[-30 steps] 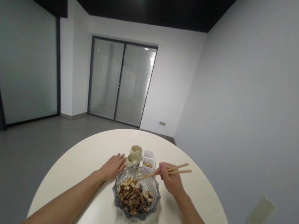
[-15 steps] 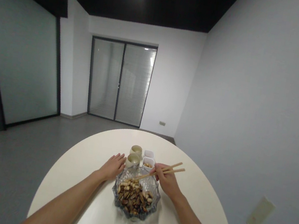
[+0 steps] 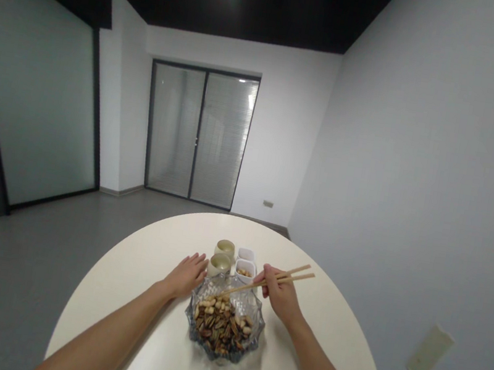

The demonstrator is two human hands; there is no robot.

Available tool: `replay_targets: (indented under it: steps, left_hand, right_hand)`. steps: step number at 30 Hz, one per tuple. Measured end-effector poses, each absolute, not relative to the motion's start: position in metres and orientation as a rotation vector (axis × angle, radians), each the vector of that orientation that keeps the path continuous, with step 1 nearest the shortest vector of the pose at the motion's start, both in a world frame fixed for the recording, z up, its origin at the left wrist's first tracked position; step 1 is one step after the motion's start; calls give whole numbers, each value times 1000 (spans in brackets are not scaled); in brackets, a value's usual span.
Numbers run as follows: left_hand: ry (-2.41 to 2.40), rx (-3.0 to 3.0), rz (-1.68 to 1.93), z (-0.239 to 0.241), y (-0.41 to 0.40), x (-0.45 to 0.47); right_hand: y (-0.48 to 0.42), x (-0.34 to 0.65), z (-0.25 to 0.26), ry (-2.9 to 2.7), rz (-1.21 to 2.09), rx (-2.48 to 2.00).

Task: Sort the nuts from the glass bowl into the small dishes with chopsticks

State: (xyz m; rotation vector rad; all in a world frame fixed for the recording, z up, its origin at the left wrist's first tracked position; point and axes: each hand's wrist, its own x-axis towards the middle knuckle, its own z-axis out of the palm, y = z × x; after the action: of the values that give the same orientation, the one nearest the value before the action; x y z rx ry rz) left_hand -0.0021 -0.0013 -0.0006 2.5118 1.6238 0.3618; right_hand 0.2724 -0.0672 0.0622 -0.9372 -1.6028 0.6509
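Observation:
A pair of wooden chopsticks is gripped in my right hand, their tips reaching down to the pale peanuts at the far side of a scalloped glass bowl. Darker striped nuts or seeds fill the rest of the heap. Whether the tips pinch a peanut is too small to tell. My left hand lies flat on the table, fingers stretched out beside the nearer greenish cup. Right of that cup, a small white dish has some peanuts in it.
The round cream table carries everything. Behind the front pair stand another greenish cup and a second white dish. A white wall runs along the right, and glass doors are at the back.
My right hand has shifted slightly to the right, and the chopsticks' rear ends have moved right and up. Their tips remain over the peanuts. My left hand has stayed in place.

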Motion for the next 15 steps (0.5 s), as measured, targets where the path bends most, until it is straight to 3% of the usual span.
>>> replay_targets:
  steps: [15]
  left_hand:
    - [1633,2504,354,-1,-3,-6]
  right_hand:
    - [-53,301,62,-1367,334,-1002]
